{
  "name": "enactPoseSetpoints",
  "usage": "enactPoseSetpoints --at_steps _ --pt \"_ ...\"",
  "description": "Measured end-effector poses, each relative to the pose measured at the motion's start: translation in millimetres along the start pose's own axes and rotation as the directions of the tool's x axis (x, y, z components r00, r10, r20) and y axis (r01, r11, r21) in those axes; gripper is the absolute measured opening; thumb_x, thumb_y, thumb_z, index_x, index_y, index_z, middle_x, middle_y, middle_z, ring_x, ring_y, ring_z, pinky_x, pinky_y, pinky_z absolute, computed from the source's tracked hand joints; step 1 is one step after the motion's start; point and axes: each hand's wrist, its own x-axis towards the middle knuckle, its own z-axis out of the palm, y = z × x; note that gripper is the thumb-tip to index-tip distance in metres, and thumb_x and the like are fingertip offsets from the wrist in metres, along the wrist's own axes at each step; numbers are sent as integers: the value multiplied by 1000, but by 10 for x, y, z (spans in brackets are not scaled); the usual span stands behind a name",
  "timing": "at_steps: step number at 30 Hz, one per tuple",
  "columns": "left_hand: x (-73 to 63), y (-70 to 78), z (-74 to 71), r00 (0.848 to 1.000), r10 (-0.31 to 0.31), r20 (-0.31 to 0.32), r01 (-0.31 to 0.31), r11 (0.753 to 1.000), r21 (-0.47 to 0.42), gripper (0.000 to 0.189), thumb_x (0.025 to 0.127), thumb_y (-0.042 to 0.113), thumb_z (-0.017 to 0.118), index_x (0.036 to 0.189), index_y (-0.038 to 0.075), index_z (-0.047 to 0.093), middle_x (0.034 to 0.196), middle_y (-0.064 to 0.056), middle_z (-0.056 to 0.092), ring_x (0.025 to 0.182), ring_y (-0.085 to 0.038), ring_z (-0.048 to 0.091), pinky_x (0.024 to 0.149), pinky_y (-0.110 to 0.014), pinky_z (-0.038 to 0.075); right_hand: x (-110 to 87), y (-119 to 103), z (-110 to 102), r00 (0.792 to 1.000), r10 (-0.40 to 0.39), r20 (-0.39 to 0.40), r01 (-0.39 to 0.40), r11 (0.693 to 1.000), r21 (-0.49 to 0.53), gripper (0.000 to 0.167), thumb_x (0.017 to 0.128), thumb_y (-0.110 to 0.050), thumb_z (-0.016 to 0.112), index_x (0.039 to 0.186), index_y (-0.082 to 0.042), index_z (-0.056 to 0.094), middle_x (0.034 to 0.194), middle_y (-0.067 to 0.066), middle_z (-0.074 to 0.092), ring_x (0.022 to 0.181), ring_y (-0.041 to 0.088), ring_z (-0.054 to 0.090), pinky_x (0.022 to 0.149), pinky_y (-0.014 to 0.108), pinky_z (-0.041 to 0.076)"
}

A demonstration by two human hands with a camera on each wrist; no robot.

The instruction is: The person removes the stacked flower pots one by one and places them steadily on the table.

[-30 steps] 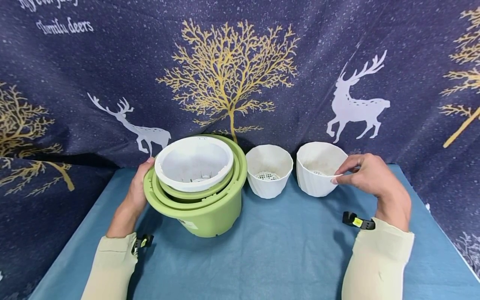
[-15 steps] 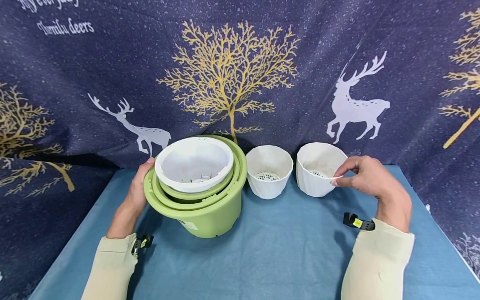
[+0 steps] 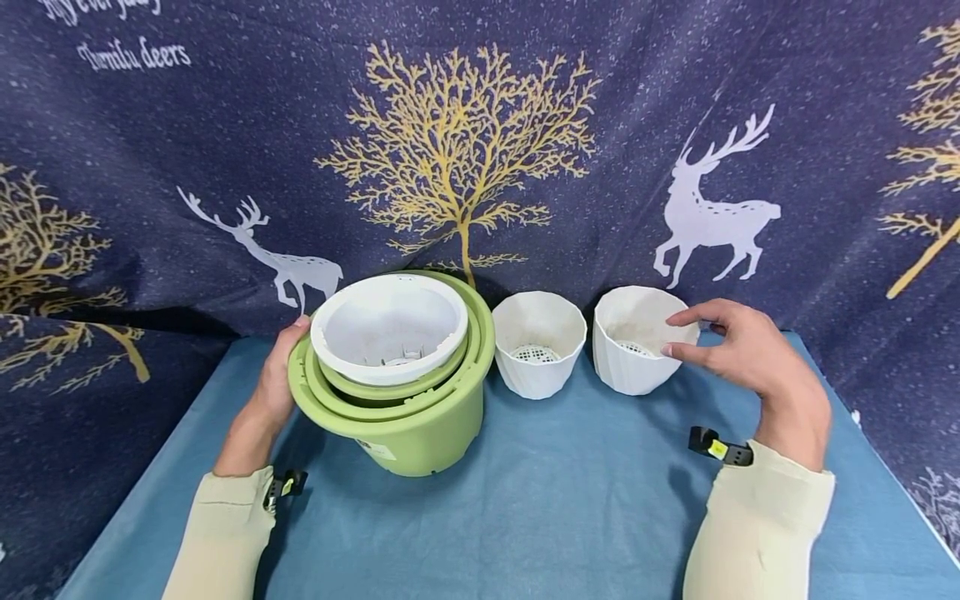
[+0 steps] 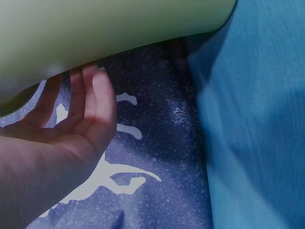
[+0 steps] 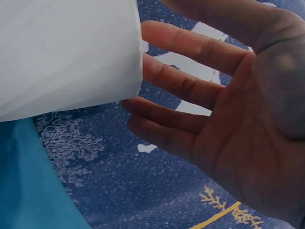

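Note:
In the head view, my left hand (image 3: pixel 275 373) rests against the left side of a large green flowerpot (image 3: pixel 420 433). Its fingers (image 4: pixel 102 98) look nearly straight in the left wrist view, and some tips are hidden behind the pot. Nested inside are smaller green flowerpots and a white flowerpot (image 3: pixel 390 333) on top. My right hand (image 3: pixel 738 346) is at the right rim of a white fluted flowerpot (image 3: pixel 637 367), thumb and forefinger spread apart. Its fingers (image 5: pixel 183 86) extend toward the pot's edge in the right wrist view. Whether any fingertip touches the rim, I cannot tell.
Between the green stack and the right-hand pot stands another white fluted flowerpot (image 3: pixel 536 375) with a perforated bottom. A blue cloth (image 3: pixel 555 500) covers the table. Close behind the pots hangs a dark blue curtain (image 3: pixel 487 167) printed with trees and deer.
My right thumb and forefinger have parted from their pinch on the white pot's rim, and the forefinger has lifted. The pots and my left hand stay in place.

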Motion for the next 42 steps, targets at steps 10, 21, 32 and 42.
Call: enactPoseSetpoints --at_steps 10,21,32,42 --pt "-2 4 0 1000 1 -2 -1 1000 -1 45 116 47 30 120 22 68 98 6 75 88 -2 69 89 -16 50 -4 -164 -16 985 -118 -124 118 993 -9 40 91 -32 86 126 -14 77 128 13 72 115 33 63 96 47 45" --pt "0 17 9 1000 -2 17 2 1000 -11 46 116 46 28 124 22 66 102 5 74 92 -2 68 92 -17 49 12 -427 24 933 -283 -223 284 958 -30 38 91 -24 87 127 -16 76 115 -1 73 100 6 56 89 27 43" --pt "22 -6 24 999 22 24 -21 999 -30 46 116 44 29 119 20 68 95 3 74 84 -3 69 86 -18 53 -8 -693 45 888 -387 -249 405 914 27 40 91 -15 85 129 -16 75 125 3 73 115 18 63 97 17 44" --pt "12 -7 11 999 34 30 -34 999 -11 47 116 44 28 120 20 67 98 3 74 87 -5 69 89 -19 51 -21 -897 68 842 -464 -273 495 868 50 42 90 -9 85 130 -13 74 127 4 72 118 21 64 99 21 44"
